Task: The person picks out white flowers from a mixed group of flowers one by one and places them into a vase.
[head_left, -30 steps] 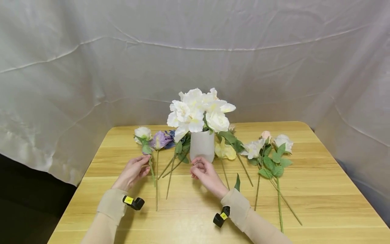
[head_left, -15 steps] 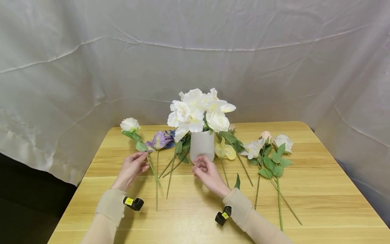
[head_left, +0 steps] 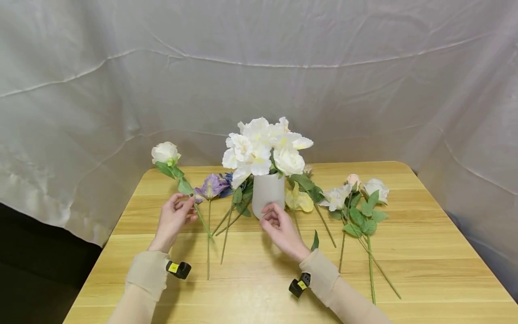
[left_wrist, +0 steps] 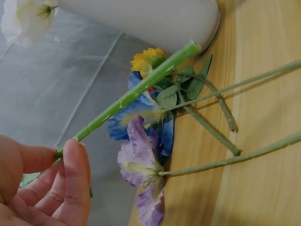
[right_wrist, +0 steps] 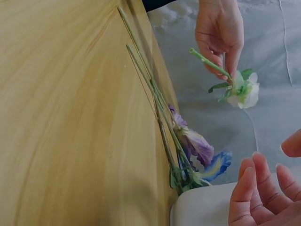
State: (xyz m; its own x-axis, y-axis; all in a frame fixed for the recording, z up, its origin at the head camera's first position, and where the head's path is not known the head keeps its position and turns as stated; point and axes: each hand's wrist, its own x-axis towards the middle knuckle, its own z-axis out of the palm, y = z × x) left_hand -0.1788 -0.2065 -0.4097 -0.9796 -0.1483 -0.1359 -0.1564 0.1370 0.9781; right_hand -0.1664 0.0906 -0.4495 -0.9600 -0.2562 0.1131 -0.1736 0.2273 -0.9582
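Note:
My left hand point(head_left: 171, 220) pinches the green stem of a white artificial flower point(head_left: 166, 154) between thumb and fingertips. The bloom tilts up to the left, and the cut stem end point(left_wrist: 188, 49) points toward the vase side in the left wrist view. In front of the pale grey vase point(head_left: 269, 193), my right hand point(head_left: 283, 231) has loosely bent fingers and holds nothing. Its thumb stands apart from the fingers in the right wrist view; whether it touches the vase I cannot tell. Large white blooms point(head_left: 259, 150) fill the vase.
A purple flower point(head_left: 211, 186) and a blue flower point(left_wrist: 141, 117) lie left of the vase. Right of it are a yellow flower point(head_left: 299, 199) and a cluster with a white rose point(head_left: 376, 189). All rest on the wooden table point(head_left: 251, 288), with a grey curtain point(head_left: 259, 81) behind.
The white flower has been lifted from the table, its bloom swinging up and left in my left hand. My right hand has shifted slightly right in front of the vase.

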